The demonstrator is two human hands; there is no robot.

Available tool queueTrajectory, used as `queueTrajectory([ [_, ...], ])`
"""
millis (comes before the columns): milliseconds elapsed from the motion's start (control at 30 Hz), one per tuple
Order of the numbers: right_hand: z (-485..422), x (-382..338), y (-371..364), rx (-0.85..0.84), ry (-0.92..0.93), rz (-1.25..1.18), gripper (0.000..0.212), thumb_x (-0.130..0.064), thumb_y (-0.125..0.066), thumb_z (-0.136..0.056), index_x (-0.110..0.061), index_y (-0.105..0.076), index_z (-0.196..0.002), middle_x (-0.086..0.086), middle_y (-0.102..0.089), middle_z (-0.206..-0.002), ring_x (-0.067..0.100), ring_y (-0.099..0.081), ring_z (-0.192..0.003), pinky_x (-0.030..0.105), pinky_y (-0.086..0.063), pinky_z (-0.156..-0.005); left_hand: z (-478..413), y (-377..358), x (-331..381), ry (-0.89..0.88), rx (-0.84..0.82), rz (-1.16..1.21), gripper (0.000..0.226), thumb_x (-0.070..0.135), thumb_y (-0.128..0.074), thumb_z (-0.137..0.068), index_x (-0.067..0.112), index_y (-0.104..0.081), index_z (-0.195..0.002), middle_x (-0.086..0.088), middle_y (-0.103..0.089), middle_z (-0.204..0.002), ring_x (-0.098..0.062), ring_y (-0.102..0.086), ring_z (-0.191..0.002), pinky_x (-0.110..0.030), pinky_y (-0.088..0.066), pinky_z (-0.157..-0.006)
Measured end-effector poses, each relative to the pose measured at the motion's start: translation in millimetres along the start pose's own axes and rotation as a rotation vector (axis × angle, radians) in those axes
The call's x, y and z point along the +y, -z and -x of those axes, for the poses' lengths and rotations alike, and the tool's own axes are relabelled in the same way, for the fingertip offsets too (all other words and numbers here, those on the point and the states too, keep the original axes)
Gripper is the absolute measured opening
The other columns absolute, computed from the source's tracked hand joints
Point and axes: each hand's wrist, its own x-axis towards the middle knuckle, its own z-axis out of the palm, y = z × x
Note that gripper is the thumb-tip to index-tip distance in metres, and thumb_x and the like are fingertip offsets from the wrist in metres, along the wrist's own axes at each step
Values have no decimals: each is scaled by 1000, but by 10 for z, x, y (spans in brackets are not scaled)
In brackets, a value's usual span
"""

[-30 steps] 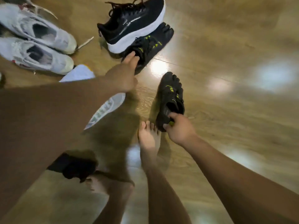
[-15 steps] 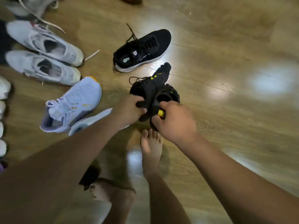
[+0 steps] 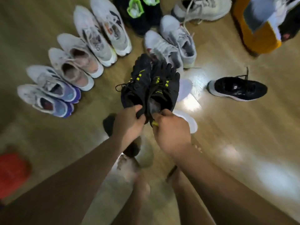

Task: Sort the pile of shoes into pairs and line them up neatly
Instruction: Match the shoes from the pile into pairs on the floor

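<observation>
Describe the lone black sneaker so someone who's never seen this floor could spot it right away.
Start at the yellow box at top right and look below it. There, right of the held black toe shoes, lies the black sneaker on bare wooden floor. Unlike the pale paired sneakers nearby, it is black with a white sole and has no partner beside it.

An arc of paired shoes (image 3: 84, 62) blocked the floor (image 3: 243, 140) ahead and to the left; a lone black sneaker (image 3: 237, 89) and a yellow box (image 3: 254, 36) stood right. Bare boards lay open lower right.
</observation>
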Motion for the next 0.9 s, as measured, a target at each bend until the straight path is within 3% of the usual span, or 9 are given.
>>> queueTrajectory([
  [133, -255, -744, -232, -119, 195, 44, 23, -26, -50, -91, -25, -61, -112, 3, -57, -106, 34, -64, -91, 32, -37, -62, 253, 377, -793, 143, 94, 134, 9, 25, -58, -84, 17, -62, -87, -4, -67, -62, -22, -69, -57, -34, -54, -59],
  [267, -248, -1341, -596, -255, 357, 106, 19, -20, -53, -88, -24, -63, -105, 2, -57, -102, 34, -63, -87, 32, -39, -62, 681, 514, -1546, 293, 100, 284, 13, 27, -62, -86, 25, -59, -74, 1, -70, -71, -17, -68, -51, -28, -49, -46],
  [333, -191, -1565, -791, -299, 387, 166, 22, -15, -54, -87, -26, -63, -105, 0, -56, -102, 31, -63, -85, 31, -38, -62, 859, 532, -1841, 359, 115, 333, 9, 24, -63, -88, 26, -65, -79, 1, -72, -76, -15, -68, -49, -24, -47, -42],
  [400, -159, -1749, -981, -337, 397, 188, 24, -12, -55, -88, -25, -63, -106, 0, -56, -103, 30, -63, -86, 31, -39, -63, 971, 527, -2087, 417, 122, 352, 7, 25, -62, -89, 25, -68, -87, 0, -71, -77, -14, -68, -50, -24, -51, -44],
  [500, -152, -1960, -1292, -375, 408, 194, 19, -11, -56, -90, -21, -63, -104, 3, -56, -104, 31, -64, -86, 33, -47, -65, 1053, 461, -2419, 470, 127, 342, 10, 31, -61, -87, 26, -65, -79, -1, -70, -73, -21, -70, -60, -40, -59, -60],
  [600, -177, -2048, -1575, -426, 365, 177, 18, -12, -56, -92, -19, -64, -107, 5, -57, -107, 31, -63, -91, 37, -51, -74, 1054, 378, -2629, 512, 125, 323, 10, 26, -60, -86, 23, -63, -78, -6, -69, -75, -28, -69, -67, -43, -59, -65],
  [767, -322, -1750, -1870, -615, 36, 61, 20, -12, -60, -86, -17, -67, -104, 11, -64, -100, 34, -64, -94, 42, -56, -80, 932, 202, -2705, 363, -50, 192, 10, 18, -55, -90, 11, -61, -94, -16, -64, -91, -36, -64, -79, -32, -50, -65],
  [900, -432, -1311, -1783, -513, 74, 308, 22, -12, -58, -88, -14, -64, -109, 13, -60, -107, 35, -61, -97, 37, -51, -79, 802, 85, -2562, 260, -20, 231, 12, 14, -56, -88, 6, -61, -96, -15, -59, -89, -37, -61, -87, -29, -38, -65],
])
